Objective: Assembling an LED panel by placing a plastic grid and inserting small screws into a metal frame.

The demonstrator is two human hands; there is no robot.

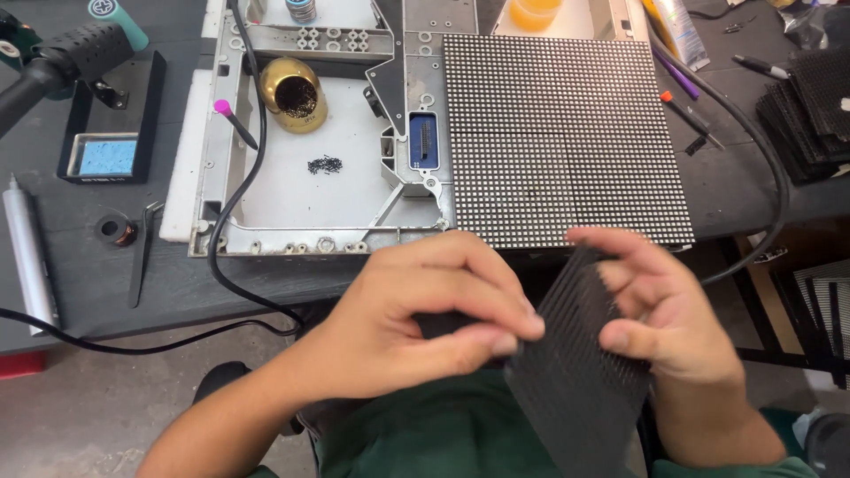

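Note:
A black perforated grid mask (575, 372) is tilted over my lap, below the table edge. My left hand (416, 314) pinches its left edge between thumb and fingers. My right hand (660, 310) grips its upper right side, fingers curled over the top. On the table just beyond lies a square LED matrix panel (562, 133), dotted face up, seated in the right half of a grey metal frame (301, 239).
A gold bowl of small black screws (295, 93) and a loose screw pile (325, 164) sit in the frame's open left half. A black cable (235, 204) crosses it. A sponge tray (106, 155), tweezers (142, 252), silver cylinder (27, 252), stacked black masks (810, 106) lie around.

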